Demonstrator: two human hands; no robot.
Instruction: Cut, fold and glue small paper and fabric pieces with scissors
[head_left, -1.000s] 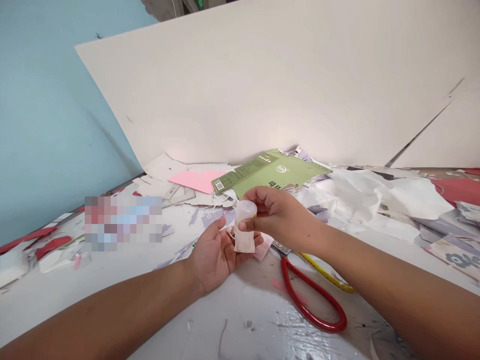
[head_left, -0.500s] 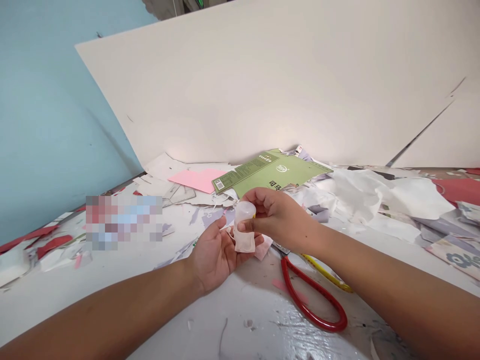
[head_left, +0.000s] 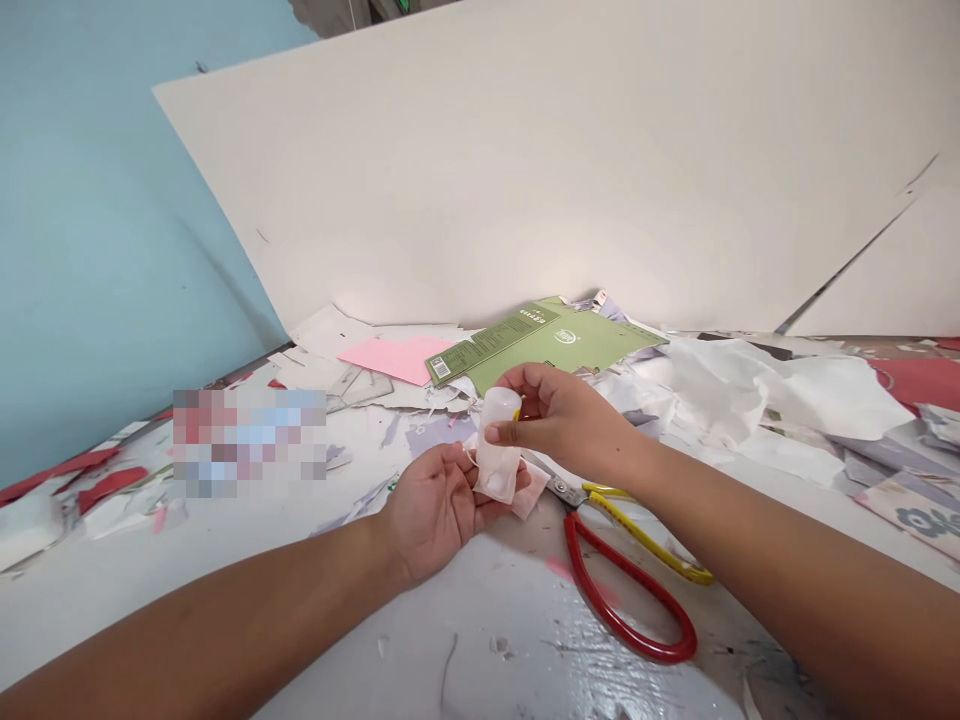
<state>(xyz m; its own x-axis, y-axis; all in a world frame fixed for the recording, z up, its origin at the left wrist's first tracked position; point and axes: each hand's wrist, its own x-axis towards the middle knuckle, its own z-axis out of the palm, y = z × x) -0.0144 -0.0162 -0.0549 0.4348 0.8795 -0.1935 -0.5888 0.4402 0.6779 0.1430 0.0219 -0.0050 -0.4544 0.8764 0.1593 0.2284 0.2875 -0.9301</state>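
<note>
My right hand (head_left: 566, 420) pinches a small translucent white bottle (head_left: 499, 418) between thumb and fingers, held upright and tipped slightly, with a bit of yellow showing behind it. Just below it my left hand (head_left: 435, 505) lies palm up with the fingers curled, cradling a small pale piece of paper (head_left: 501, 481) under the bottle. A pink scrap (head_left: 529, 495) sticks out beneath the fingers. Scissors with a red and a yellow handle (head_left: 628, 590) lie on the table right of my left hand, under my right wrist.
A large pale board (head_left: 570, 160) leans against the blue wall (head_left: 90, 220) behind. A flattened green carton (head_left: 544, 345), a pink sheet (head_left: 397, 357) and crumpled white paper (head_left: 757, 390) lie at the back. Red and patterned scraps litter both sides.
My right hand has shifted slightly right and up with the bottle. The scissors' blades and yellow handle show more. My left hand's fingers have curled a little closer round the paper.
</note>
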